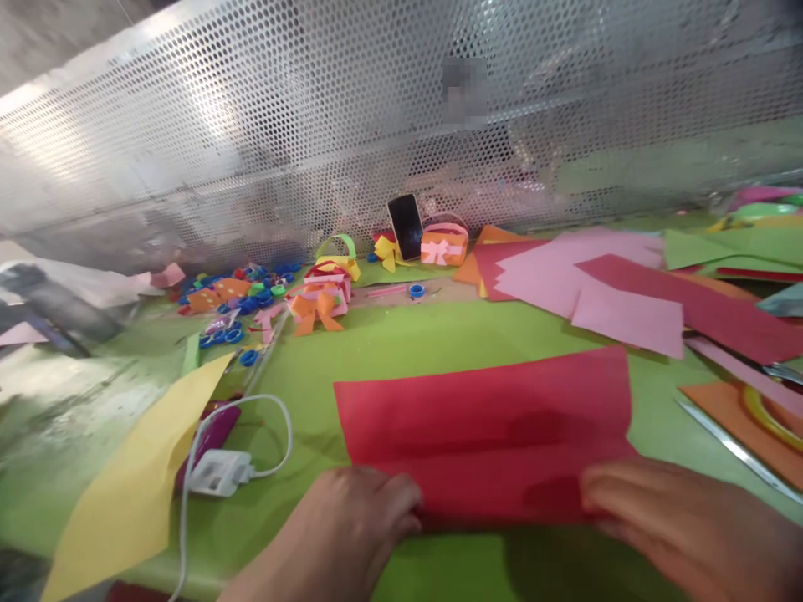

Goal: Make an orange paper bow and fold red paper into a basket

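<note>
A sheet of red paper [489, 410] with a crease running across its middle lies over the green table, its far half tilted up. At its near left corner my left hand [357, 518] grips the edge, fingers closed. My right hand [671, 510] pinches the near right edge in the same way. The thumbs are mostly hidden from me. To the left of the sheet rests a white charger [221, 472] with its cable, beside a sheet of yellow paper [138, 477].
Scissors [740, 451] lie at the right by pink paper sheets [565, 267]. Small paper bags [444, 246] and a phone [406, 226] stand at the back before a perforated metal screen [351, 125]. Blue rings [233, 333] and colourful pieces gather at the left.
</note>
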A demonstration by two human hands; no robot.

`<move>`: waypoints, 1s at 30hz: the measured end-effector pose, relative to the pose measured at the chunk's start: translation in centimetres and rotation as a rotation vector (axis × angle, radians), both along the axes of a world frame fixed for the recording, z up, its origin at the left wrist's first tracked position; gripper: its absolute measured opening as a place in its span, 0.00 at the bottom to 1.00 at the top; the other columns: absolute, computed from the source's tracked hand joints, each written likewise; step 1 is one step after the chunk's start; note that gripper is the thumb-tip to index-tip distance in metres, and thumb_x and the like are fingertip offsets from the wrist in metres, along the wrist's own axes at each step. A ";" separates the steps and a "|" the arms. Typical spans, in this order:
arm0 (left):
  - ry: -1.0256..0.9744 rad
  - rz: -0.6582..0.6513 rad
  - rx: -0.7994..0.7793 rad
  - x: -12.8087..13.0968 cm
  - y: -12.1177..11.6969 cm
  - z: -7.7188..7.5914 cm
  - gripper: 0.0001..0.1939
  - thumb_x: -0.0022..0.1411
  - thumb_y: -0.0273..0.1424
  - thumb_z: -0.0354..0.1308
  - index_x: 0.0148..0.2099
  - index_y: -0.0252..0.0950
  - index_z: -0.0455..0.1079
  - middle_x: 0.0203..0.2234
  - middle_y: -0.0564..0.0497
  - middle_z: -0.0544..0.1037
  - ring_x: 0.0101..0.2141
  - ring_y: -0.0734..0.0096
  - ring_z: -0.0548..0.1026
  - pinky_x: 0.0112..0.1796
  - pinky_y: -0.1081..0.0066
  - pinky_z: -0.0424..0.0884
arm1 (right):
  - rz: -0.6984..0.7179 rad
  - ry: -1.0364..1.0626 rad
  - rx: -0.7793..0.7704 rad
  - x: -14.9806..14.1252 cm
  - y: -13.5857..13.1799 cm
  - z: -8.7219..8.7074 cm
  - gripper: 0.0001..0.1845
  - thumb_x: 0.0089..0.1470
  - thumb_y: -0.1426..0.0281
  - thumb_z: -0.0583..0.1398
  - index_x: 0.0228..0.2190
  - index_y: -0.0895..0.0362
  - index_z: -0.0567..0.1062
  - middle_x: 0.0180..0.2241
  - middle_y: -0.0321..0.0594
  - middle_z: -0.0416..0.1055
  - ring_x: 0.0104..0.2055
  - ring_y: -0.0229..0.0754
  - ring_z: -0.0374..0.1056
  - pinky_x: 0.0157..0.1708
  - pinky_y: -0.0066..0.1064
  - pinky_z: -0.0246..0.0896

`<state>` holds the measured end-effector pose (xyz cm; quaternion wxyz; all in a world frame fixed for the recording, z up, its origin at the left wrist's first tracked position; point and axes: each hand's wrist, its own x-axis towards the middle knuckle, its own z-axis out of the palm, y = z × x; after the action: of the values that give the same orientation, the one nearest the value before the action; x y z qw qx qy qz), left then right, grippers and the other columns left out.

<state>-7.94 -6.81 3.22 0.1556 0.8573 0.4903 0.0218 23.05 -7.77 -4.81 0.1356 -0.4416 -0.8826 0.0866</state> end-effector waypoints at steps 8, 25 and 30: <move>-0.001 0.193 -0.148 -1.2 1.5 0.2 0.16 0.64 0.32 0.48 0.25 0.38 0.66 0.19 0.57 0.72 0.21 0.75 0.69 0.24 0.76 0.56 | -0.398 0.150 -0.210 1.8 1.7 1.0 0.22 0.57 0.53 0.51 0.24 0.49 0.77 0.24 0.35 0.77 0.23 0.43 0.72 0.21 0.29 0.65; -0.083 0.371 0.104 -2.6 -0.5 -4.2 0.07 0.63 0.35 0.51 0.34 0.42 0.68 0.29 0.54 0.77 0.30 0.69 0.77 0.30 0.74 0.70 | -0.437 0.135 0.052 2.3 0.3 -1.5 0.14 0.58 0.55 0.52 0.30 0.50 0.69 0.28 0.38 0.73 0.27 0.44 0.72 0.24 0.32 0.66; -0.067 0.373 0.123 -2.5 -0.7 -4.4 0.08 0.64 0.37 0.51 0.34 0.42 0.68 0.30 0.55 0.77 0.30 0.70 0.77 0.30 0.75 0.71 | -0.483 0.166 0.051 2.9 0.3 -1.2 0.13 0.57 0.56 0.53 0.29 0.50 0.71 0.31 0.39 0.74 0.30 0.46 0.72 0.28 0.34 0.68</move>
<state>-10.49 -7.54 -1.16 0.1124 0.7582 0.6329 0.1089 25.93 -7.47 -6.03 0.2353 -0.6273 -0.7395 0.0652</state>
